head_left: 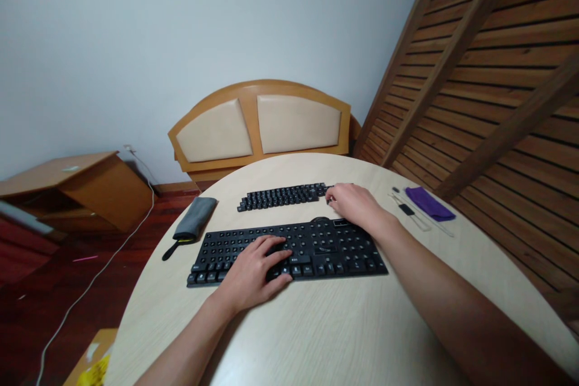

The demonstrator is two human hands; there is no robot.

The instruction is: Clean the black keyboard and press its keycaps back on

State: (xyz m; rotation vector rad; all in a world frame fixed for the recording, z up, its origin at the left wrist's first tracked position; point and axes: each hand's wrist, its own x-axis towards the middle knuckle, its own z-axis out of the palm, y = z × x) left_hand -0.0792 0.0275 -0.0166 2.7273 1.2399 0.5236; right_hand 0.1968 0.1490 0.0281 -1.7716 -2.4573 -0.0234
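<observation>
Black keycaps beyond the keyboard look light, stiff, best side-pinched; left hand lies spread; right hand curls, grasp unclear.

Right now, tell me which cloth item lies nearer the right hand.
The purple cloth, right of the right hand; the grey pouch lies farther off, left of the left hand.

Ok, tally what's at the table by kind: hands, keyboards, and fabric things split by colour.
Hands: 2, the left hand and the right hand
Keyboard: 1
Grey fabric pouch: 1
Purple fabric piece: 1
Total: 5
</observation>
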